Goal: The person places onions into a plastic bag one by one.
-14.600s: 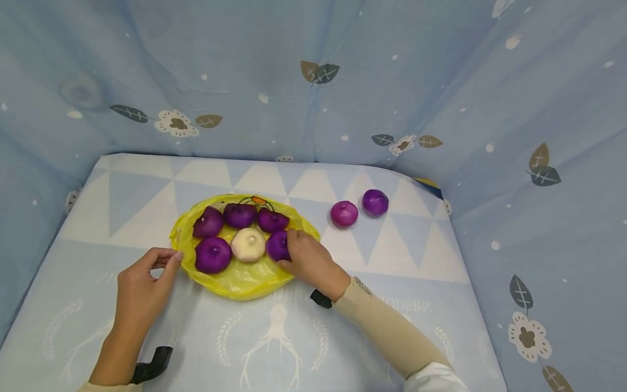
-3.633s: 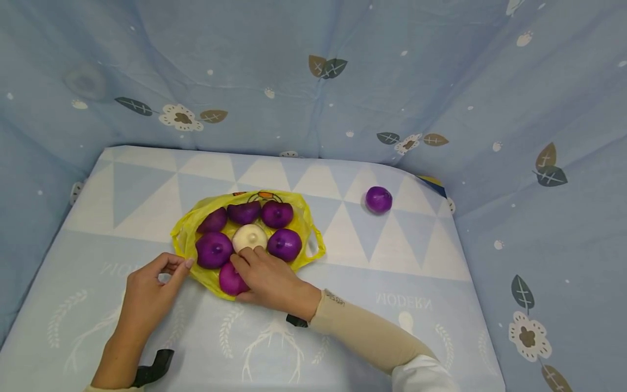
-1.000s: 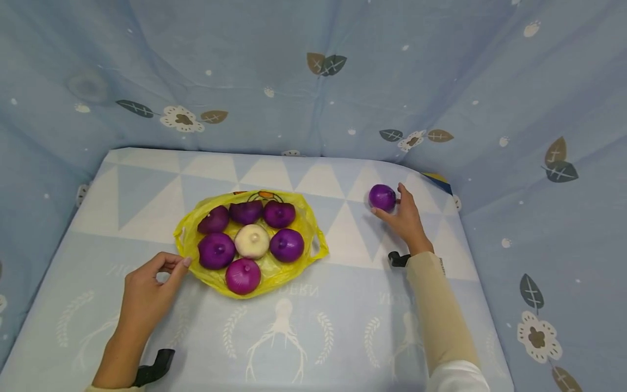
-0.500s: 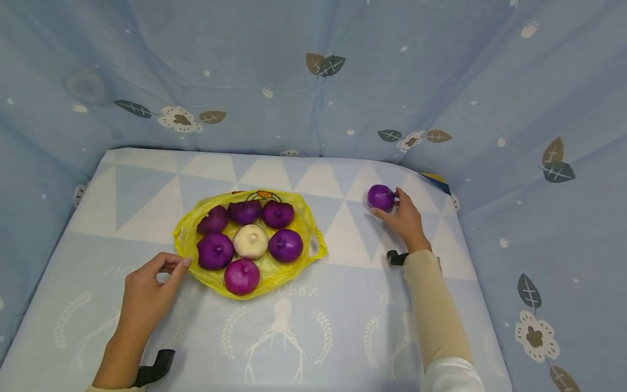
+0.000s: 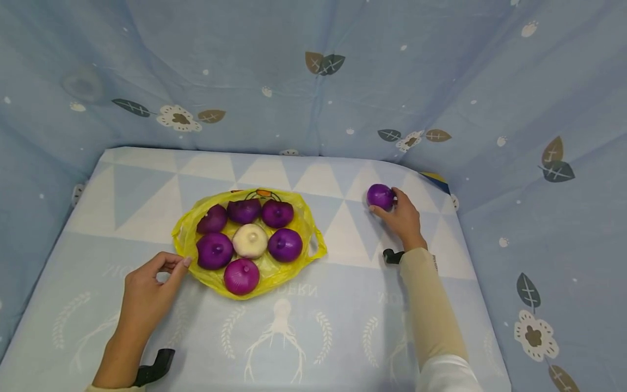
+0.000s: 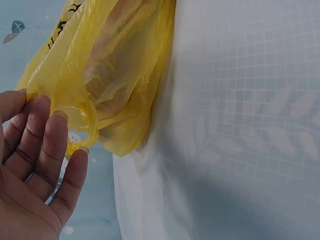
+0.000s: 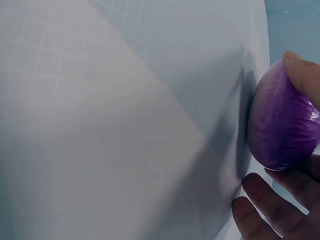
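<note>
A yellow plastic bag (image 5: 274, 277) lies spread at the middle left of the table, its mouth facing up. Inside sit several purple onions, one of them a pinkish-purple onion (image 5: 242, 276) at the near side, around a pale onion (image 5: 250, 241). My left hand (image 5: 149, 294) pinches the bag's left rim between thumb and fingers; the left wrist view shows the thin yellow film (image 6: 75, 100) at the fingertips. At the far right, my right hand (image 5: 404, 220) grips a lone purple onion (image 5: 379, 196). In the right wrist view the thumb and fingers touch opposite sides of this onion (image 7: 280, 120).
The table (image 5: 343, 321) has a cloth with pale triangles and antlers. Blue curtains (image 5: 274, 65) hang behind it and at both sides. A small blue and yellow corner (image 5: 435, 182) shows at the back right edge. Black wrist mounts (image 5: 155, 368) sit beneath both wrists.
The pinkish-purple onion went from the right of the table into the bag's near side. My right hand then moved to the far right and its fingers have closed on the lone onion. Left hand keeps its pinch.
</note>
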Demonstrator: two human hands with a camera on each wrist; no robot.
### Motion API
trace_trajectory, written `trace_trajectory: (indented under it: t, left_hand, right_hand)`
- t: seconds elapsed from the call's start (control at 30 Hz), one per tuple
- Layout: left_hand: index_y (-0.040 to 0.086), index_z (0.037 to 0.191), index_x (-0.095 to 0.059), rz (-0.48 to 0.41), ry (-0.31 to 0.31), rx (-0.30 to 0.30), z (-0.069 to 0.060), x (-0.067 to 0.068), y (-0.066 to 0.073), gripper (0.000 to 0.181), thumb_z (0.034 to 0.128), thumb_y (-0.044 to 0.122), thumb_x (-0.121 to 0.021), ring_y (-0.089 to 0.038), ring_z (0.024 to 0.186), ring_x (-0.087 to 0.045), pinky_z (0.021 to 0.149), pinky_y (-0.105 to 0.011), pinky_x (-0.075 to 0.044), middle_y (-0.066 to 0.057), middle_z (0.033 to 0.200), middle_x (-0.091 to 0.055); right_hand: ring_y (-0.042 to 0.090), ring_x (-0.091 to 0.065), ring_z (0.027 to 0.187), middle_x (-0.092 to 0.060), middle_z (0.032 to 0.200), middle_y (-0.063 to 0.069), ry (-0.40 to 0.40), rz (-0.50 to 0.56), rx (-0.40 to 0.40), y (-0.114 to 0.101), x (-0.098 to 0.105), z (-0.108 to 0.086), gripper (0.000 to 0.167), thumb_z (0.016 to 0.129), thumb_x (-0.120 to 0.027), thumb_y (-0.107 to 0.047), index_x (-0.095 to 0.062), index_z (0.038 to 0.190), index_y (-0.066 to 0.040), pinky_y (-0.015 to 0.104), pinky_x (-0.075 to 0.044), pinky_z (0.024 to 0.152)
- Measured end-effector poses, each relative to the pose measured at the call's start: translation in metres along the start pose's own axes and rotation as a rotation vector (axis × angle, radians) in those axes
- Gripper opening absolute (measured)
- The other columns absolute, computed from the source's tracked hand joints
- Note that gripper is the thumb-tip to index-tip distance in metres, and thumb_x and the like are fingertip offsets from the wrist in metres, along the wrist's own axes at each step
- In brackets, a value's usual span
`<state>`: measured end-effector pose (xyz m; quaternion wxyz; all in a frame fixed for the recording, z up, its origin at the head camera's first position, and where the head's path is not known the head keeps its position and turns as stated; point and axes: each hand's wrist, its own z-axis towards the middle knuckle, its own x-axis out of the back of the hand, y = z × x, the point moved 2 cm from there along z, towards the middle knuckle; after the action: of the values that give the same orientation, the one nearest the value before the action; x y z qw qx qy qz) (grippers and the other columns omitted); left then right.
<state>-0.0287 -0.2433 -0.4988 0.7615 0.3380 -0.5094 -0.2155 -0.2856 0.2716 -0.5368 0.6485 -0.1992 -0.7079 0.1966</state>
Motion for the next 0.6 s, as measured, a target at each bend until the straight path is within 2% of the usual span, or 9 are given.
trace_trajectory:
  t: [0.37, 0.6]
  left_hand:
    - [0.01, 0.091, -0.073, 0.015, -0.002, 0.0, -0.001, -0.0015, 0.0008, 0.01, 0.0918, 0.011, -0.082, 0.009, 0.079, -0.054, 0.059, -0.015, -0.041, -0.006, 0.083, -0.074]
    - [0.009, 0.091, -0.072, 0.009, -0.002, -0.004, 0.0001, -0.0018, 0.0015, 0.01, 0.0918, 0.011, -0.082, 0.009, 0.079, -0.054, 0.059, -0.014, -0.041, -0.006, 0.082, -0.074]
  right_hand:
    - [0.041, -0.052, 0.135, -0.05, 0.154, 0.022, 0.024, 0.016, -0.012, 0.0011, -0.0023, -0.0015, 0.094, 0.089, -0.083, -0.048, -0.037, 0.159, -0.006, 0.061, -0.034, 0.114]
    - [0.042, -0.052, 0.135, -0.049, 0.155, 0.023, 0.026, 0.023, -0.007, -0.0011, -0.0017, -0.0037, 0.094, 0.089, -0.083, -0.047, -0.037, 0.159, -0.004, 0.06, -0.036, 0.113]
